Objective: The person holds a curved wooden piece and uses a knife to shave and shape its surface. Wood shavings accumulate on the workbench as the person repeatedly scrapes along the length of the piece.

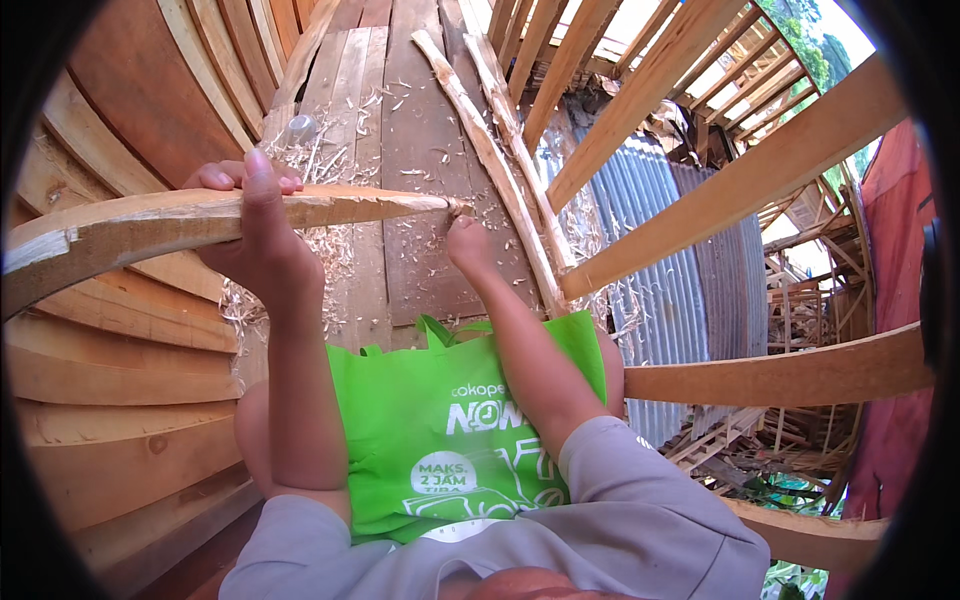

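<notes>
A long pale piece of wood (150, 222) runs from the left edge toward the middle and narrows to a point, its sides showing cut faces. My left hand (255, 220) is closed around it, with the thumb upright on the near side and the fingertips curled over the top. At the narrow tip my right hand (468, 240) is closed in a fist. A small brownish bit shows between that fist and the tip, too small to name. A green cloth bag (390, 420) lies across my lap beneath both forearms.
Curled wood shavings (335, 255) litter the plank floor (425, 270). Two peeled poles (490, 155) lie ahead to the right. A clear cup-like object (300, 128) sits by the left plank wall (130, 380). Wooden slats (760, 175) stand on the right, with corrugated metal (650, 230) beyond.
</notes>
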A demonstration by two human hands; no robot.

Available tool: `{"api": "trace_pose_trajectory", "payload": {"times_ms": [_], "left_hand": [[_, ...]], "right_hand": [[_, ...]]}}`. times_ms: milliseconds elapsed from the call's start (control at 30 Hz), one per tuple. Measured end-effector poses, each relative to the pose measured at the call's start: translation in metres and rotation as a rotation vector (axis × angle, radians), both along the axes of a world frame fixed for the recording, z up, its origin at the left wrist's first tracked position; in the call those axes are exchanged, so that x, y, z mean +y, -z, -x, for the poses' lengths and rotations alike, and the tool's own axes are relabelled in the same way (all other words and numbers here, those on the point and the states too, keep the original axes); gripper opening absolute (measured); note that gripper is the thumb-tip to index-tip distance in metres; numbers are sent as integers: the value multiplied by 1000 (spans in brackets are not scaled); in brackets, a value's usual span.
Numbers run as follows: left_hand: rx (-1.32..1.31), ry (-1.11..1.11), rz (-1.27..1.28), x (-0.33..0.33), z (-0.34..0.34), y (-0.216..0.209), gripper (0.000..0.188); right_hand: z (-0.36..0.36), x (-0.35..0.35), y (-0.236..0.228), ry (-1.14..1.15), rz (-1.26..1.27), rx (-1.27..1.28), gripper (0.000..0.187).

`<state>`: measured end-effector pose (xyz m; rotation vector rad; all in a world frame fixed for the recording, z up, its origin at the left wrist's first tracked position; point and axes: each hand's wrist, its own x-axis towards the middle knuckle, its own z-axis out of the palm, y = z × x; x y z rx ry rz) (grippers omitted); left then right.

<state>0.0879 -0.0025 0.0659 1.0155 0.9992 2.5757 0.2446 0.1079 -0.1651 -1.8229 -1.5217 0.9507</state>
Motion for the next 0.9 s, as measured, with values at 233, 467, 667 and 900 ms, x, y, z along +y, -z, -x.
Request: {"api": "trace_pose_trajectory", "payload": {"times_ms": [233, 467, 667, 900], "left_hand": [[21, -47, 28, -4, 9, 3, 27], [17, -17, 51, 0, -5, -3, 28], [130, 324, -47, -2, 23, 10, 30], [105, 364, -42, -1, 14, 3, 31]], "right_hand": [[30, -13, -41, -156, 126, 106, 59], [-6, 10, -6, 82, 239, 54, 56], [8, -11, -62, -268, 151, -42, 54], [-20, 7, 9, -76, 47, -81, 59]]}}
